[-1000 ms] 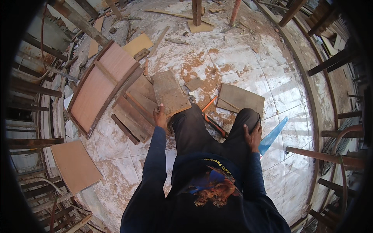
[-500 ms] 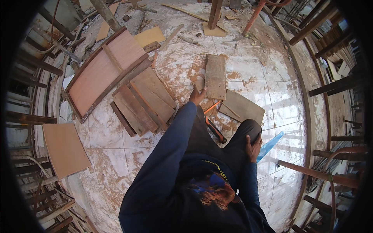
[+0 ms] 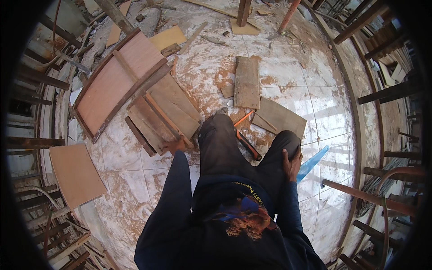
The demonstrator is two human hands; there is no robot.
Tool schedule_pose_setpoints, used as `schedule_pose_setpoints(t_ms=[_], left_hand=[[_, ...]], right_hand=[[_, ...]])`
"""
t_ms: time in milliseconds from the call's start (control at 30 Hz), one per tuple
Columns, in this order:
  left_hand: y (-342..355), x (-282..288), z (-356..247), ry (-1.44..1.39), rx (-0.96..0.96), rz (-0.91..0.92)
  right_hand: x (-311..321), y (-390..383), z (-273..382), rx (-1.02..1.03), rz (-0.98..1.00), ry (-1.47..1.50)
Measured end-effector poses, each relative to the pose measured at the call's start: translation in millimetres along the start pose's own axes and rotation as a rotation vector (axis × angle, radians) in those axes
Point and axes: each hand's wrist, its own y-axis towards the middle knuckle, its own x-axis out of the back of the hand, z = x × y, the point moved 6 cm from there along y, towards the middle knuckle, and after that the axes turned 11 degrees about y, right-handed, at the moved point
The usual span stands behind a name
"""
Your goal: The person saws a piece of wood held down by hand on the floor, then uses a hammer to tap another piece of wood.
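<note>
My left hand (image 3: 175,145) is at the near end of a narrow wooden strip (image 3: 161,115), its fingers closed round that end. The strip lies over a stack of brown boards (image 3: 173,96), its long edge tilted up. My right hand (image 3: 292,164) rests on my right knee, fingers stretched out and holding nothing. Between my legs lies a tool with an orange-and-black handle (image 3: 248,146); its kind is unclear. Ahead of my knees are an upright-lying plank (image 3: 247,83) and a slanted board (image 3: 281,118) with a thin stick (image 3: 266,122) on it.
A large framed panel (image 3: 119,83) lies at the left, with a tan sheet (image 3: 76,173) nearer me. A flat blue pointed piece (image 3: 313,164) lies beside my right knee. A rusty pole (image 3: 369,196) and wooden posts (image 3: 389,94) stand along the right side.
My left hand has left the plank ahead and come back to the strip on the board stack, which has tilted. My right hand stays on the knee.
</note>
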Motion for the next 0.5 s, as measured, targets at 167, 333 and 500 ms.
schedule_pose_setpoints(t_ms=[167, 333, 500], left_hand=[[-18, -14, -21, 0.274, -0.124, -0.078], [-10, 1, -7, 0.097, -0.151, -0.058], [-18, 22, -14, 0.284, -0.100, -0.105]], right_hand=[[15, 4, -20, 0.004, -0.051, -0.060], [16, -2, -11, -0.003, -0.046, -0.002], [12, 1, -12, -0.027, -0.007, -0.009]])
